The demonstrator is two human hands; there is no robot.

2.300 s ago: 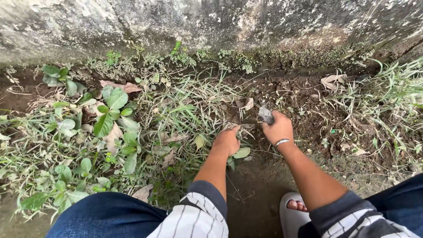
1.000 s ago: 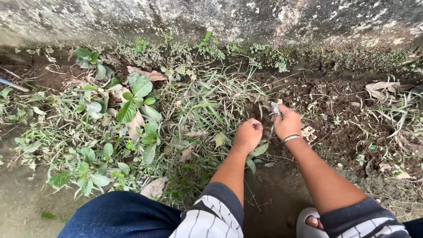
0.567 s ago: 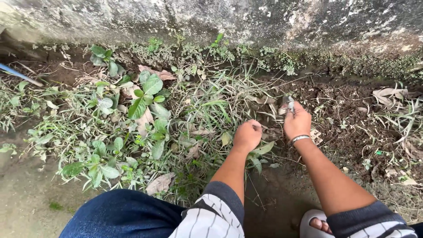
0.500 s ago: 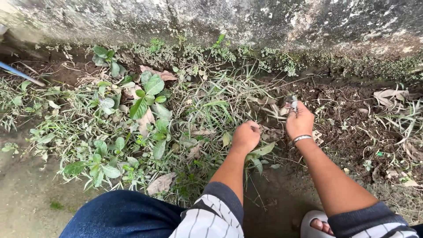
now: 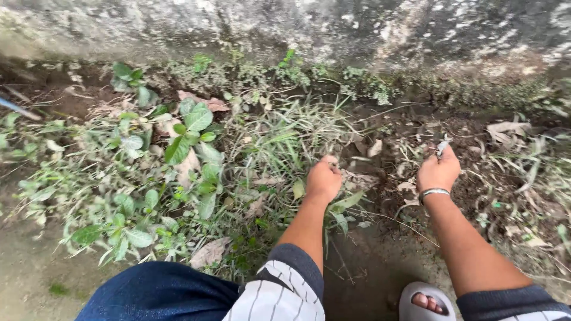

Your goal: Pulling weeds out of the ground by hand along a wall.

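green grass clump [image 5: 284, 142] in left hand [image 5: 323, 179] closed grip, right hand [image 5: 438, 172] grip pinching dry leaf [image 5: 442, 146]

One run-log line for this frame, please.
left hand: fist in grass clump | right hand: grips grey blade over soil | wall behind

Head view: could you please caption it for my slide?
Left hand grips grass; right hand holds a small tool beside a wall.

The whole view is blurred. The small grey thing [image 5: 442, 146] at 12 o'clock of the right hand [image 5: 438, 172], perhaps a blade, is mostly hidden in the fist.
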